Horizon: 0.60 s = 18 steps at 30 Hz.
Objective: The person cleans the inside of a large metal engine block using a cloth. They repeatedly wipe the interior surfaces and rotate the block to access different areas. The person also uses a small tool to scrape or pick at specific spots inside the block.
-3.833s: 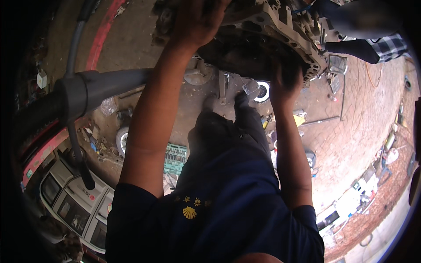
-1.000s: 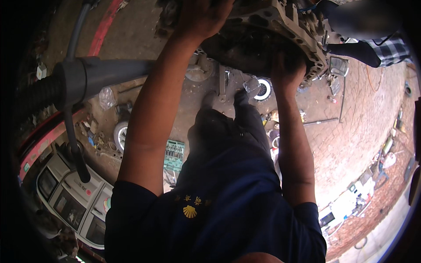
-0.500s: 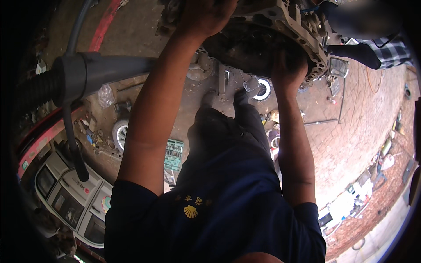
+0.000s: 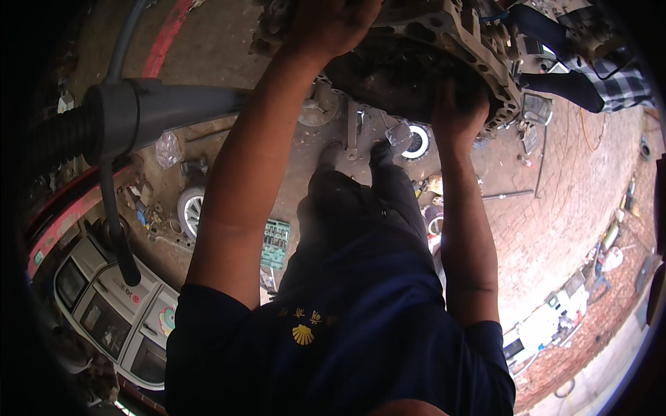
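A large, dirty metal gearbox housing [image 4: 485, 69] with a wide, dark, hollow mouth fills the top of the view. Its pale rim has several holes along it. My left hand [image 4: 333, 28] is closed against its upper left part; the fingertips run to the top edge of the picture. At the lower right of the mouth, my right hand [image 4: 459, 111] grips the housing, thumb raised, its other fingers mostly lost in shadow. Both arms are stretched forward. The housing's top lies outside the picture.
Another person's dark sleeve [image 4: 562, 91] and checked clothing [image 4: 621, 82] are at the upper right, close to the housing. A thick grey lift arm [image 4: 187, 107] reaches in from the left. On the floor lie a green tool case [image 4: 275, 244], a wheel [image 4: 191, 213] and a white-ringed disc [image 4: 416, 142].
The housing and my hands have shifted very slightly right. At the upper right the other person has moved; another dark-sleeved limb now shows there.
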Motion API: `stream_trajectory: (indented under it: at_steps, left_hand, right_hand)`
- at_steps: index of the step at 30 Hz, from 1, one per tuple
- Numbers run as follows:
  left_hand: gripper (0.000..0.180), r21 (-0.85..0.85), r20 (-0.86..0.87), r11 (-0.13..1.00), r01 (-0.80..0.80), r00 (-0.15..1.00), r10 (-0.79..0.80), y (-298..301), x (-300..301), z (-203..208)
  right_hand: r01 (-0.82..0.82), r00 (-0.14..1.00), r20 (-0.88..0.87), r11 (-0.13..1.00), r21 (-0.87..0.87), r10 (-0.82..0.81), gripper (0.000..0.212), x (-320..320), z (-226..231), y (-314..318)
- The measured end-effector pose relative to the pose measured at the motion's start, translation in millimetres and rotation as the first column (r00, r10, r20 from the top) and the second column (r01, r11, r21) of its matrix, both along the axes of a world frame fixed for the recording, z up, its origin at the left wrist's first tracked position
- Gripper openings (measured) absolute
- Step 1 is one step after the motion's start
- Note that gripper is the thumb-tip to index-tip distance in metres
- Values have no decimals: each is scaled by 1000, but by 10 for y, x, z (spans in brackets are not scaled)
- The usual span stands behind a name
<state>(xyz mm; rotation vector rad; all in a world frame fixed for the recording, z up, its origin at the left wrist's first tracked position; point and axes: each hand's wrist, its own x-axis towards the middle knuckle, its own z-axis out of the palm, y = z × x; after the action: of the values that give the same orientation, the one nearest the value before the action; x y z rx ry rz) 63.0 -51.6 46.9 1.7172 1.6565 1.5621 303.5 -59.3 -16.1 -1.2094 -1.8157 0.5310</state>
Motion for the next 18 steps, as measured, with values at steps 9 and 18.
stream_trajectory:
  at_steps: [9, 18]
  left_hand:
    - [53, -14, -7, 1000, 5, 1000, -5, 6, -12, -11]
    - [52, -12, -3, 1000, -3, 1000, 3, 2, 7, 9]
  right_hand:
    - [-2, 1000, 11, 1000, 31, 2, 15, 2, -4, 3]
    - [8, 1000, 15, 1000, 10, -8, 17, 32, -3, 6]
